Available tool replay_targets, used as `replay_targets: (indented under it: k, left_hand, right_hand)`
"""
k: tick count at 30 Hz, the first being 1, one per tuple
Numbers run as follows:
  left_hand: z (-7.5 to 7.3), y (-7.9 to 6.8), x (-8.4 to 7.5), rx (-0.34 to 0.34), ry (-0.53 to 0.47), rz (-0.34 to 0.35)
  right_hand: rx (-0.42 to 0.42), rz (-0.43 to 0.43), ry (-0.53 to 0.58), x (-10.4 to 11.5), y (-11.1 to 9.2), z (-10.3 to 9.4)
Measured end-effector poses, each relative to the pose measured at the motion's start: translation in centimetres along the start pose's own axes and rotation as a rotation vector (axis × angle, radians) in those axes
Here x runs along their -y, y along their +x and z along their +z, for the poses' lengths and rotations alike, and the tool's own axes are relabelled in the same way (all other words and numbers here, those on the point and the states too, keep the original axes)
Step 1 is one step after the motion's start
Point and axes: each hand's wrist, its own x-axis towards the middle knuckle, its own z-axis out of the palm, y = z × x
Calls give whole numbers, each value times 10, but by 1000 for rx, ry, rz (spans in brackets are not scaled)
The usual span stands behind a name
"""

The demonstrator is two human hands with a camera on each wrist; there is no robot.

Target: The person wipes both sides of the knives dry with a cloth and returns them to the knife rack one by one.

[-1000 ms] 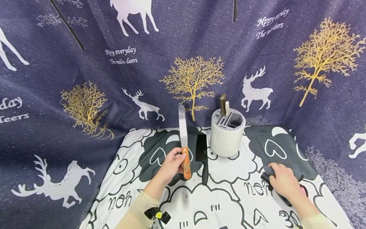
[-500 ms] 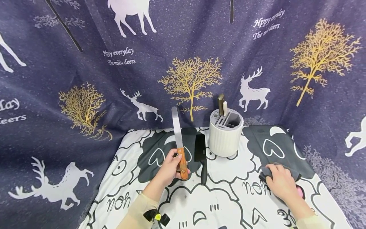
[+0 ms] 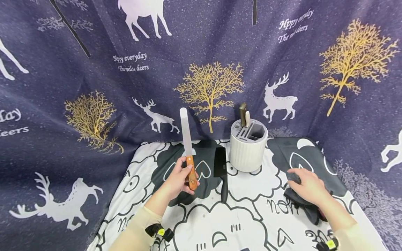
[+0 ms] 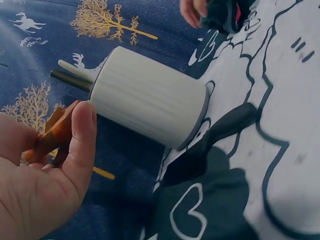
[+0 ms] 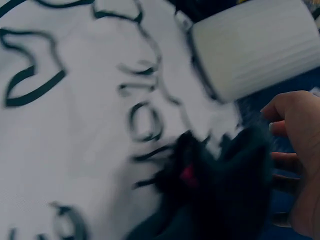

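In the head view my left hand (image 3: 179, 181) grips the wooden handle of a long round-tipped icing spatula (image 3: 186, 134), its blade pointing up. The left wrist view shows thumb and fingers round that orange-brown handle (image 4: 57, 132); the blade is hardly visible there. At the right, my right hand (image 3: 307, 184) hovers over or touches a crumpled dark grey cloth (image 3: 309, 211) with a pink patch. Its fingers look spread and loosely bent beside the blurred cloth (image 5: 225, 185) in the right wrist view. A black cleaver (image 3: 220, 164) lies flat right of the spatula.
A white ribbed knife holder (image 3: 248, 153) stands at the back, with a dark-handled knife (image 3: 243, 113) and a white-handled one (image 3: 247, 118) in its slots. A printed cloth (image 3: 226, 223) covers the table. Behind hangs a blue deer-patterned curtain (image 3: 163, 80).
My left hand has shifted left with the spatula, whose tip now leans left and higher. The right hand has opened its fingers somewhat and risen a little; the dark cloth sits lower beneath it.
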Motion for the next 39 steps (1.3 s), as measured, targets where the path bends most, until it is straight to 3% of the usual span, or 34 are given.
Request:
replay_targets:
  k: [5, 9, 13, 18, 23, 27, 32, 35, 39]
  left_hand:
    - [-13, -1, -15, 24, 132, 17]
    - [-23, 0, -30, 35, 241, 23]
    - [-35, 4, -53, 3, 396, 19]
    - [-53, 9, -89, -20, 645, 14]
    - [-63, 13, -133, 7, 891, 31]
    - [-58, 15, -168, 49, 1122, 51]
    - [-40, 18, -203, 55, 1441, 77]
    - [-27, 18, -217, 49, 1552, 62]
    - [-12, 21, -229, 41, 1624, 50]
  right_hand:
    - [-92, -167, 39, 29, 24, -23]
    - [-93, -263, 62, 53, 46, -37]
    - [-87, -339, 56, 74, 66, -41]
    - [-200, -450, 3, 93, 83, -40]
    - [-339, -525, -27, 99, 92, -35]
    - [-345, -605, -51, 98, 96, -30]
    - [-345, -640, -63, 99, 98, -22]
    - [-347, -633, -64, 102, 100, -18]
    - [-353, -621, -62, 105, 102, -13]
